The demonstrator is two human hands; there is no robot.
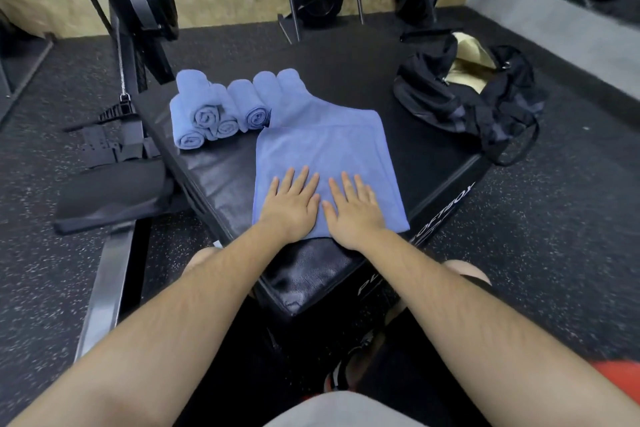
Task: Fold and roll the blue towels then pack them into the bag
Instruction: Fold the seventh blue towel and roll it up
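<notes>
A blue towel [325, 149] lay folded flat on the black box [214, 180], near its front corner. Behind it on the left, several rolled towels [214, 111] sat bunched together. The black bag [485, 104] sat at the right edge, open, its pale lining showing.

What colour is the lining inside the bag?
Pale cream-yellow lining, showing through the black bag's open top; head view.
</notes>
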